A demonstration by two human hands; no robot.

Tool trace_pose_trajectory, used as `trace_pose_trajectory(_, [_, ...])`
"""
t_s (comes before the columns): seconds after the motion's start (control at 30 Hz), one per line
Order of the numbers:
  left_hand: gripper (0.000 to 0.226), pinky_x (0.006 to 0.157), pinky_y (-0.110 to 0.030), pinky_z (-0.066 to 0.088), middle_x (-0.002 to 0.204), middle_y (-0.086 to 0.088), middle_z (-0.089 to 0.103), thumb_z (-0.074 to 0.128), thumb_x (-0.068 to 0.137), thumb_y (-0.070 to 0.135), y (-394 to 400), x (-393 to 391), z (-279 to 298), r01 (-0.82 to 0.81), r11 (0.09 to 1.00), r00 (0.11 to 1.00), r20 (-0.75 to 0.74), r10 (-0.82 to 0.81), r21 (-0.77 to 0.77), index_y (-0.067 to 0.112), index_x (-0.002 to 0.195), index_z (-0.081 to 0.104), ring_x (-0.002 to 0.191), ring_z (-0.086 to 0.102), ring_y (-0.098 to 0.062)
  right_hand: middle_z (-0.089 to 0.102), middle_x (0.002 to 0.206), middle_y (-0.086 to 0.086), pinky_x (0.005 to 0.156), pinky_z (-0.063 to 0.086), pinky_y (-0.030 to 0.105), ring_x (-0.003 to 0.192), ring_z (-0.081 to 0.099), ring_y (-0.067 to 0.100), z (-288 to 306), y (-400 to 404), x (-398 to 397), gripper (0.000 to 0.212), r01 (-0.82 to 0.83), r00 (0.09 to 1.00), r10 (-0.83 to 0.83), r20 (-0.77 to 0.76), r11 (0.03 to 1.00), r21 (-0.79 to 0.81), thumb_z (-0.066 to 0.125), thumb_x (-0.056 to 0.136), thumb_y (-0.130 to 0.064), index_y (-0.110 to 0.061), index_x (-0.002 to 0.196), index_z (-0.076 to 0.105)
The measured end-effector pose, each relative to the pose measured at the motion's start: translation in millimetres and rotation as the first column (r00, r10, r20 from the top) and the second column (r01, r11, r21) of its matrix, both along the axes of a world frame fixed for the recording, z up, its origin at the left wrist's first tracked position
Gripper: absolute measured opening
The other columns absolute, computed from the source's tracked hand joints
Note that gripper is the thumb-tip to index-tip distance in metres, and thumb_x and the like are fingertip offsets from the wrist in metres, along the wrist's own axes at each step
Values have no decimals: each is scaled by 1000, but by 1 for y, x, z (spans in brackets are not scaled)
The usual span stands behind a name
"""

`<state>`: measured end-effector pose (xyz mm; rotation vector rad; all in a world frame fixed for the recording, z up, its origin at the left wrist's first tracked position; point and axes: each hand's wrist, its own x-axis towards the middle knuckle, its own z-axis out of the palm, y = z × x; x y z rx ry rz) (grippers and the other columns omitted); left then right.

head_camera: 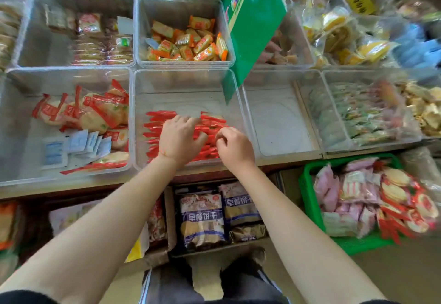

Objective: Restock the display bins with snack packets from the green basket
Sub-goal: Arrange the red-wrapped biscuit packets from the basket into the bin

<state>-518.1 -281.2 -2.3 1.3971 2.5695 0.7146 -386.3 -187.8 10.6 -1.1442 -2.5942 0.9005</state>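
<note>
Head view: the left hand, fingers spread, presses red-wrapped snack packets flat in the clear plastic display bin, while the right hand beside it, fingers curled, perhaps pinches one; next comes a reach to the green plastic basket at its right.

Shop interior, even soft light. Wooden worktop edge runs across the view; open cardboard boxes sit beneath it. Tan floor lower right.

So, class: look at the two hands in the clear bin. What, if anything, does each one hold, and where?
The left hand lies spread on the red packets, gripping none. The right hand has curled fingers over them; whether it pinches one cannot be told.
</note>
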Motion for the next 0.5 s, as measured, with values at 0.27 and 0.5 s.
trace_pose_trajectory(0.27, [21, 74, -36, 50, 89, -4, 73, 57, 87, 33, 90, 204, -13, -62, 996, 968, 238, 76, -67, 21, 97, 72, 91, 66, -31, 52, 118, 14, 76, 49, 39, 91, 61, 36, -27, 90, 181, 29, 107, 990, -103, -94, 993, 38, 53, 82, -1, -8, 109, 64])
trace_pose_trajectory(0.5, [29, 75, -35, 49, 96, -11, 73, 52, 87, 30, 199, 402, -74, 87, 960, 868, 493, 58, -265, 17, 102, 72, 94, 66, -31, 52, 115, 15, 70, 52, 44, 91, 60, 37, -65, 212, 369, 26, 23, 1000, -23, -1, 995, 94, 57, 83, -6, -8, 107, 64])
